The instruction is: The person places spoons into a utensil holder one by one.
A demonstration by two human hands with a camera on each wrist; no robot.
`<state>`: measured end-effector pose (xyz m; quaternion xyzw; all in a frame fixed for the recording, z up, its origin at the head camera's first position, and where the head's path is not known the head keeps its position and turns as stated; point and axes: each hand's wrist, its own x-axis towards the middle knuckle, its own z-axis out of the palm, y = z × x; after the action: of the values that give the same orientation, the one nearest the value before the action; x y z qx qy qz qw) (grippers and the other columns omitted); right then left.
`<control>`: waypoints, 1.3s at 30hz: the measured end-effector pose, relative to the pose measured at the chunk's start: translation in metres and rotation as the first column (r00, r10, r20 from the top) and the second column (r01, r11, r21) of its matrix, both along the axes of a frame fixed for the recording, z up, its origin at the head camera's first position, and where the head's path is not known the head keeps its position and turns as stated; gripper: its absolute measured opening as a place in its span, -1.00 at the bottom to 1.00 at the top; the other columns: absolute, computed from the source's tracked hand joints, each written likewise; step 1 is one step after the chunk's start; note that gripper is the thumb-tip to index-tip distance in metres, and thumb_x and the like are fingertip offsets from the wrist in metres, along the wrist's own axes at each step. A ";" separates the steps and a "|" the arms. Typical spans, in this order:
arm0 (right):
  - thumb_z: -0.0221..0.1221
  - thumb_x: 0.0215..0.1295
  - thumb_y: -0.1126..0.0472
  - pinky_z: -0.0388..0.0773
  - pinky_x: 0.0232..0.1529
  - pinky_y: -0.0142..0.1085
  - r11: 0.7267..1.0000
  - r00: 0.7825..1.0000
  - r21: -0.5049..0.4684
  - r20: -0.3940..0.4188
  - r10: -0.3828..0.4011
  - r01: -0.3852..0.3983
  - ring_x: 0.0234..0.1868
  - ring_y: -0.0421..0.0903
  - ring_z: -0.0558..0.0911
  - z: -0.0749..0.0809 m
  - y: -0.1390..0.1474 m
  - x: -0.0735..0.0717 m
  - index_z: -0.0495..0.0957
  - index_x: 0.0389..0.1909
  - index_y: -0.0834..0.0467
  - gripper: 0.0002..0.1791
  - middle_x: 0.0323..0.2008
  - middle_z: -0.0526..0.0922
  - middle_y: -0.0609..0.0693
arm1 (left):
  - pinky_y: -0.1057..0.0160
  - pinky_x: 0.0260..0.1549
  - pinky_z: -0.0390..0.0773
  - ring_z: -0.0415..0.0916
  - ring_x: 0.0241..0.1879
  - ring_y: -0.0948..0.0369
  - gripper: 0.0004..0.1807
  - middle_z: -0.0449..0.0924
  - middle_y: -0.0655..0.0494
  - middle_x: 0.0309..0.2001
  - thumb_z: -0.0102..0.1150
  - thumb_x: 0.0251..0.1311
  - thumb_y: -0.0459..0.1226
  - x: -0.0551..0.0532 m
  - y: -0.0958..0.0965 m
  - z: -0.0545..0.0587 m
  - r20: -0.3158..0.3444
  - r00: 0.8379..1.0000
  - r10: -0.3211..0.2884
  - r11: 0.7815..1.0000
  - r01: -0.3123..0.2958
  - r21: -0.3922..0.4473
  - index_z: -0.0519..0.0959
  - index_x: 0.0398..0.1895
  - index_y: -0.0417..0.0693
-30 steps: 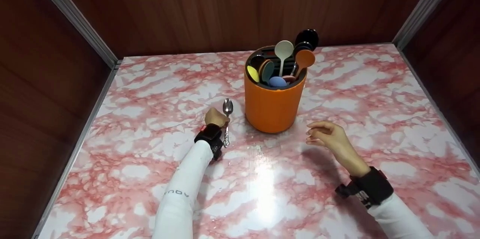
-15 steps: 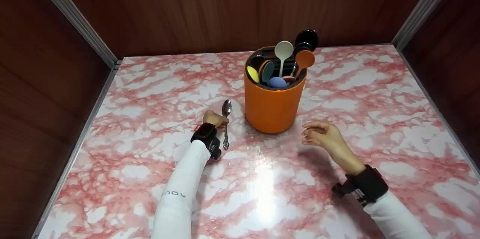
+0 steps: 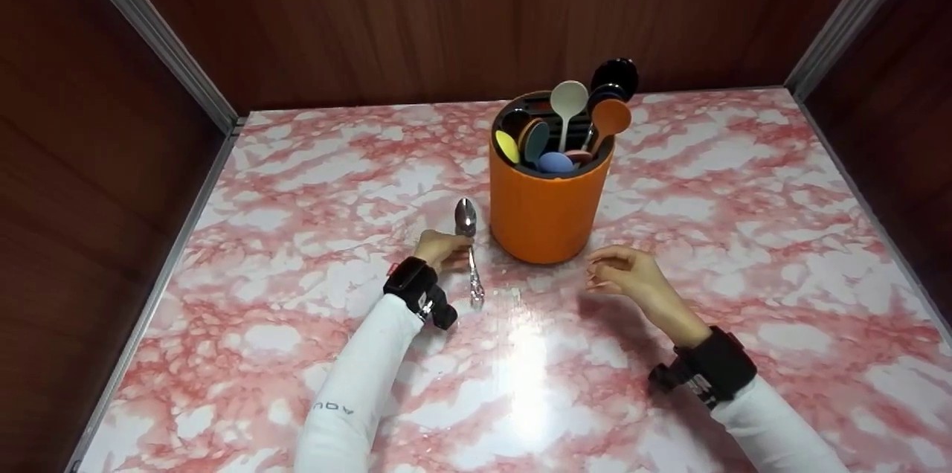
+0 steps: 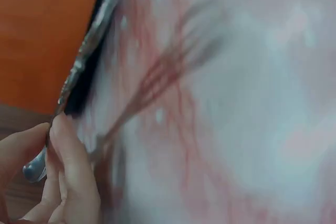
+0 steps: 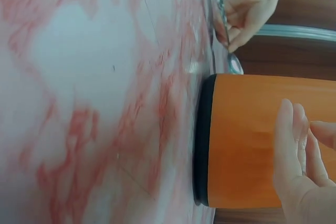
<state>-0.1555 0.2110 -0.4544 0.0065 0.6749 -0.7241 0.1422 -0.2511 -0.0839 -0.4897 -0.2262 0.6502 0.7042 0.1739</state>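
Observation:
My left hand [image 3: 441,248] pinches a silver spoon [image 3: 465,213] between thumb and fingers, left of an orange utensil holder [image 3: 547,216]. In the left wrist view the spoon's ornate handle [image 4: 84,59] slants upward and the bowl peeks out beyond the fingertips. The spoon stays apart from the tabletop in the right wrist view, with its bowl near the holder's side. My right hand [image 3: 636,281] hovers to the right of the holder, fingers loosely bent and holding nothing.
Several spoons stand in the holder, among them a cream spoon [image 3: 569,99], an orange spoon [image 3: 611,117] and a black utensil [image 3: 616,79]. The red-and-white marbled table [image 3: 320,183] is bounded by dark wood panels [image 3: 416,19] at back and sides.
My left hand has shifted rightward with the spoon, bringing it closer to the orange holder. My right hand has drifted a little left.

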 end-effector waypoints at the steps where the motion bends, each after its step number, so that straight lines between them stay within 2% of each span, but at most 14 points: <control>1: 0.05 0.29 0.47 0.68 -0.11 -0.22 1.000 1.000 -0.001 0.001 0.001 -0.001 -0.31 -0.15 0.63 -0.001 -0.001 0.000 0.37 0.05 0.57 -0.66 -0.28 0.62 0.12 | 0.32 -0.48 0.70 0.56 -0.66 0.22 -0.96 0.60 -0.11 -0.57 0.18 0.08 -0.59 0.007 0.002 0.008 -0.011 1.000 -0.002 1.000 0.002 0.025 0.53 -0.41 -0.49; 3: 0.05 0.30 0.47 0.67 -0.10 -0.19 1.000 1.000 -0.001 0.002 0.009 -0.009 -0.30 -0.14 0.63 -0.002 -0.003 0.001 0.38 0.04 0.57 -0.67 -0.27 0.61 0.13 | 0.31 -0.37 0.70 0.56 -0.63 0.22 -0.94 0.58 -0.09 -0.57 0.15 0.12 -0.59 0.015 0.004 0.017 -0.018 1.000 -0.006 0.997 0.007 0.076 0.54 -0.47 -0.44; 5: 0.05 0.31 0.47 0.67 -0.09 -0.17 1.000 1.000 0.002 0.000 0.020 -0.020 -0.30 -0.11 0.65 -0.003 -0.005 0.001 0.39 0.03 0.57 -0.68 -0.27 0.61 0.14 | 0.26 -0.29 0.70 0.55 -0.61 0.21 -0.92 0.55 -0.06 -0.57 0.15 0.14 -0.58 0.019 0.007 0.019 -0.014 1.000 -0.002 0.995 0.004 0.098 0.54 -0.49 -0.38; 10: 0.08 0.32 0.44 0.67 -0.09 -0.18 0.998 0.998 -0.010 0.014 0.059 -0.059 -0.30 -0.07 0.68 -0.004 -0.010 0.003 0.43 0.00 0.52 -0.72 -0.27 0.61 0.13 | 0.25 -0.30 0.70 0.57 -0.55 0.19 -0.98 0.56 -0.08 -0.53 0.14 0.15 -0.59 0.026 0.013 0.015 -0.038 0.999 0.029 0.990 -0.023 0.141 0.56 -0.38 -0.44; 14: 0.07 0.32 0.44 0.67 -0.11 -0.22 0.994 0.994 -0.033 0.016 0.104 -0.103 -0.30 -0.08 0.68 -0.006 -0.016 0.002 0.48 -0.04 0.48 -0.76 -0.27 0.62 0.11 | 0.28 -0.33 0.70 0.59 -0.51 0.17 -0.87 0.57 -0.11 -0.46 0.14 0.15 -0.59 0.033 0.019 0.012 -0.054 0.997 0.048 0.984 -0.038 0.175 0.54 -0.24 -0.54; 18: 0.08 0.32 0.45 0.68 -0.14 -0.27 0.990 0.990 -0.027 0.004 0.139 -0.139 -0.29 -0.08 0.68 -0.010 -0.023 0.002 0.47 -0.04 0.54 -0.74 -0.26 0.63 0.13 | 0.26 -0.29 0.70 0.58 -0.48 0.18 -0.81 0.57 -0.15 -0.38 0.12 0.18 -0.58 0.041 0.025 0.012 -0.064 0.997 0.045 0.981 -0.032 0.192 0.51 -0.15 -0.59; 25: 0.09 0.33 0.42 0.67 -0.10 -0.22 0.981 0.982 0.057 0.037 0.185 -0.187 -0.23 -0.02 0.69 -0.013 -0.036 0.004 0.41 0.05 0.61 -0.63 -0.20 0.64 0.21 | 0.24 -0.30 0.71 0.58 -0.52 0.20 -0.86 0.56 -0.11 -0.40 0.12 0.21 -0.56 0.054 0.035 0.015 -0.082 0.996 0.035 0.976 -0.017 0.216 0.52 -0.20 -0.53; 32: 0.10 0.35 0.38 0.65 -0.06 -0.21 0.958 0.964 0.106 0.019 0.265 -0.266 -0.18 -0.05 0.69 -0.017 -0.043 0.004 0.36 0.10 0.63 -0.57 -0.07 0.61 0.36 | 0.23 -0.29 0.71 0.57 -0.55 0.24 -0.88 0.56 -0.05 -0.43 0.11 0.21 -0.56 0.062 0.044 0.016 -0.101 0.994 0.046 0.970 -0.021 0.242 0.51 -0.20 -0.50; 39: 0.12 0.31 0.39 0.67 -0.12 -0.19 0.940 0.946 0.118 -0.022 0.324 -0.319 -0.26 -0.17 0.64 -0.023 -0.047 0.004 0.45 0.06 0.57 -0.62 -0.14 0.66 0.21 | 0.22 -0.29 0.71 0.57 -0.54 0.23 -0.91 0.58 -0.11 -0.42 0.08 0.21 -0.59 0.068 0.051 0.014 -0.144 0.988 0.059 0.962 -0.017 0.272 0.51 -0.24 -0.54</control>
<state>-0.1515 0.1645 -0.4769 -0.1105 0.7096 -0.6517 0.2441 -0.1828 -0.0328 -0.4754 -0.1590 0.5550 0.8044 0.1399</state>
